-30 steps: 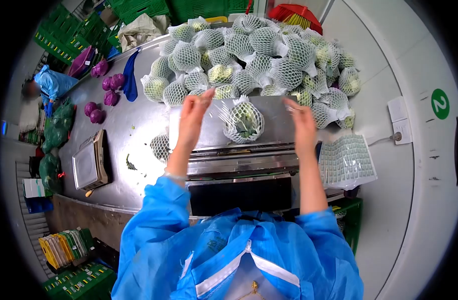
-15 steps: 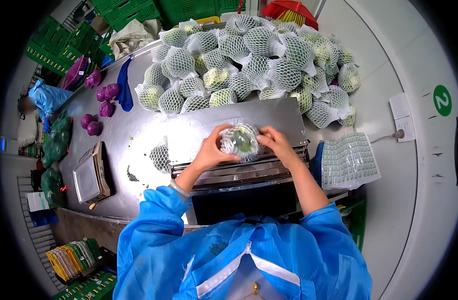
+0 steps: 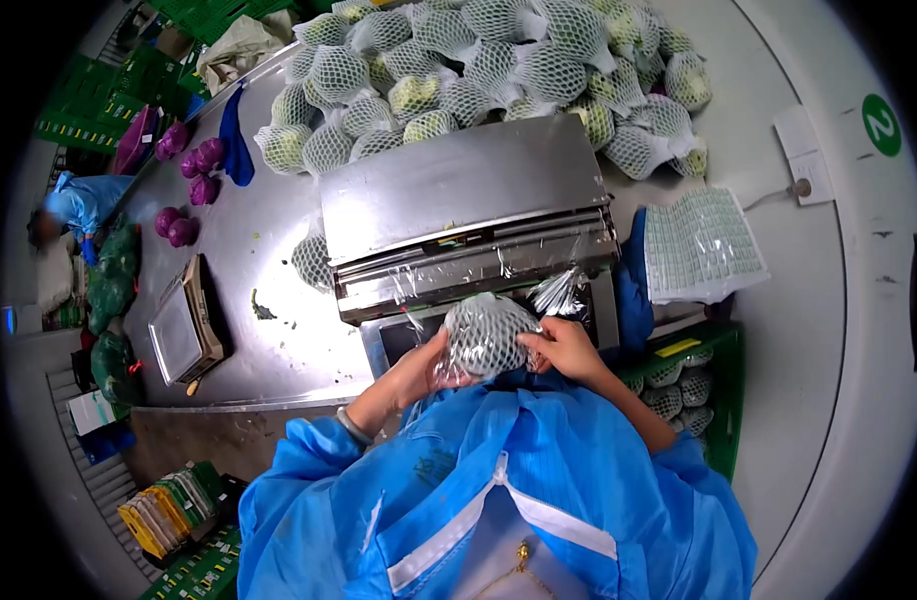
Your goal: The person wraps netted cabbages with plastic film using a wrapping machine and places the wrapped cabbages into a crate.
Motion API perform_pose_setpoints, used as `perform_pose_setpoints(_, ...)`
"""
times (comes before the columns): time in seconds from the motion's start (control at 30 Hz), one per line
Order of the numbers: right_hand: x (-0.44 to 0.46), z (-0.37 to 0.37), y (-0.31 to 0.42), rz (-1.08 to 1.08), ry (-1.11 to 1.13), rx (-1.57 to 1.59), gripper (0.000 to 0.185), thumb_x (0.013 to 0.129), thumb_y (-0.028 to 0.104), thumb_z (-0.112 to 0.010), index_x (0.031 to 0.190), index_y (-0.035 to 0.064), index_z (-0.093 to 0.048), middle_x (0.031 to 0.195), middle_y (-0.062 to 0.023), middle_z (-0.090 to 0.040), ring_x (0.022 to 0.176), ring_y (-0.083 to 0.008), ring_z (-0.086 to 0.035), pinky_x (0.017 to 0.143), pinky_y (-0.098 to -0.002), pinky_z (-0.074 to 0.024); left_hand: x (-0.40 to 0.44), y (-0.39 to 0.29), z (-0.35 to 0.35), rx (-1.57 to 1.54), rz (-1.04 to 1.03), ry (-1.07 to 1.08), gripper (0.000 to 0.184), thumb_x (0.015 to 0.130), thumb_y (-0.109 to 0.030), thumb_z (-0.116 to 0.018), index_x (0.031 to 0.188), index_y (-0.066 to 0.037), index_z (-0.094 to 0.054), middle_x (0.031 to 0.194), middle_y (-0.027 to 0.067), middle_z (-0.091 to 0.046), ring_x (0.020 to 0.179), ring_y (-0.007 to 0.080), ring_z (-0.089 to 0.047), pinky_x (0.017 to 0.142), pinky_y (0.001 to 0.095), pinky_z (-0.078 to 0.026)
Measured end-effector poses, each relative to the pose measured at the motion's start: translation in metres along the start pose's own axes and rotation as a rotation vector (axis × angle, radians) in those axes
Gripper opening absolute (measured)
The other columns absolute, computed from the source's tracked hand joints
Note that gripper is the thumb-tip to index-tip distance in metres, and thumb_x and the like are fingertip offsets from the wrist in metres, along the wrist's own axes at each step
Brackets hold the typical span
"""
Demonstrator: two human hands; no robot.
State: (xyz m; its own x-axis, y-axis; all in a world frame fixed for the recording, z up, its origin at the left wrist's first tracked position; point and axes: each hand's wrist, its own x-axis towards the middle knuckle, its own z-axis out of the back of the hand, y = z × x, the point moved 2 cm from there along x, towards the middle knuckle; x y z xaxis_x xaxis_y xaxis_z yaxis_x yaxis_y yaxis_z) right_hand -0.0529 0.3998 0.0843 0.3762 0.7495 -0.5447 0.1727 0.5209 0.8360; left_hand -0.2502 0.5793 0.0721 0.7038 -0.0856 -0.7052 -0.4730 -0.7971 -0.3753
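Observation:
A round cabbage in a white foam net is held close in front of my body, with clear cling film around it. My left hand grips its left side with fingers curled under. On the right, my right hand pinches at the net and film. Gathered cling film stretches up from behind the cabbage toward the rollers of the metal film wrapping machine.
Netted cabbages are heaped behind the machine. Purple cabbages, a scale and a blue cloth lie left. A label sheet and a green crate are right. A co-worker stands far left.
Both hands have brought the cabbage from over the machine's top toward my body, drawing cling film along with it. My view has tilted downward.

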Motion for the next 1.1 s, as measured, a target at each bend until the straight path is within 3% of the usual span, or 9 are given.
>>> perform_pose_setpoints(0.2,-0.006,-0.015,-0.037,-0.034,-0.274,0.168,0.042,0.100,0.033,-0.053,0.070,0.0024,-0.054,0.056,-0.0058,-0.059,0.050,-0.0114,-0.061,0.044,-0.0294,-0.0447,-0.028,0.043,0.016,0.274,-0.412,-0.446,0.039,0.103,-0.034,-0.049,0.089,0.000,-0.064,0.074,0.0107,-0.068,0.063,0.0166,-0.067,0.060,0.0258,-0.056)
perform_pose_setpoints(0.37,0.007,-0.002,-0.050,0.304,-0.730,-0.576,0.040,0.097,0.034,-0.055,0.073,0.0023,-0.059,0.063,-0.0229,-0.059,0.061,-0.0438,-0.059,0.053,-0.0508,-0.0451,-0.018,0.035,0.052,0.348,-0.504,-0.673,0.040,0.104,-0.033,-0.048,0.076,-0.005,-0.056,0.058,0.0035,-0.058,0.049,0.0119,-0.059,0.043,0.0258,-0.043)
perform_pose_setpoints(0.4,0.009,-0.003,-0.046,0.297,-0.751,-0.709,0.038,0.097,0.032,-0.056,0.072,0.0038,-0.057,0.062,-0.0193,-0.061,0.059,-0.0386,-0.063,0.051,-0.0475,-0.0472,-0.008,0.038,0.068,0.380,-0.478,-0.729,0.040,0.104,-0.033,-0.048,0.075,-0.006,-0.055,0.057,0.0028,-0.056,0.049,0.0115,-0.059,0.041,0.0263,-0.041)
perform_pose_setpoints(0.53,0.040,-0.018,-0.053,0.478,-0.750,-0.989,0.031,0.095,0.028,-0.059,0.073,0.0069,-0.053,0.064,-0.0144,-0.063,0.057,-0.0305,-0.064,0.049,-0.0402,-0.0502,0.028,0.030,0.048,1.774,-0.853,-1.080,0.028,0.096,-0.026,-0.057,0.076,-0.007,-0.053,0.054,0.0108,-0.055,0.046,0.0261,-0.057,0.043,0.0392,-0.042)
perform_pose_setpoints(0.6,0.056,-0.033,-0.055,0.646,-0.681,-0.916,0.025,0.091,0.022,-0.062,0.075,0.0061,-0.052,0.064,-0.0106,-0.063,0.058,-0.0300,-0.065,0.051,-0.0392,-0.0507,0.053,0.029,0.036,1.707,-1.063,-0.914,0.014,0.084,-0.017,-0.063,0.078,-0.008,-0.054,0.061,0.0137,-0.058,0.055,0.0328,-0.061,0.049,0.0434,-0.045)
perform_pose_setpoints(0.67,0.054,-0.039,-0.045,0.636,-0.595,-0.621,0.018,0.088,0.017,-0.061,0.078,0.0043,-0.054,0.066,-0.0086,-0.065,0.060,-0.0323,-0.065,0.051,-0.0375,-0.0501,0.065,0.022,0.030,1.651,-0.829,-0.892,0.014,0.080,-0.016,-0.065,0.086,-0.006,-0.059,0.069,0.0164,-0.063,0.062,0.0344,-0.064,0.053,0.0432,-0.048)
perform_pose_setpoints(0.73,0.039,-0.056,-0.053,0.457,-0.270,0.418,0.026,0.097,0.021,-0.054,0.108,-0.0002,-0.064,0.097,-0.0090,-0.071,0.087,-0.0184,-0.067,0.076,-0.0307,-0.0508,0.047,0.014,0.005,1.372,-1.087,-0.525,0.025,0.078,-0.017,-0.066,0.098,-0.002,-0.062,0.077,0.0188,-0.066,0.067,0.0367,-0.066,0.058,0.0421,-0.051)
perform_pose_setpoints(0.93,-0.079,-0.069,0.011,0.321,-0.025,0.359,0.030,0.094,0.019,-0.058,0.106,-0.0078,-0.066,0.095,-0.0091,-0.072,0.087,-0.0088,-0.063,0.079,-0.0267,-0.0498,-0.032,0.012,-0.057,1.109,-1.160,0.039,0.017,0.093,-0.013,-0.058,0.082,0.000,-0.060,0.064,0.0127,-0.058,0.053,0.0280,-0.059,0.052,0.0336,-0.046)
perform_pose_setpoints(1.1,-0.107,-0.079,0.041,0.728,0.081,0.026,0.022,0.094,0.013,-0.055,0.094,-0.0055,-0.067,0.073,-0.0195,-0.066,0.062,-0.0300,-0.064,0.061,-0.0381,-0.0486,-0.013,0.010,-0.077,0.837,-0.677,0.108,0.032,0.101,-0.022,-0.050,0.076,-0.001,-0.055,0.058,0.0049,-0.050,0.050,0.0116,-0.048,0.048,0.0291,-0.039)
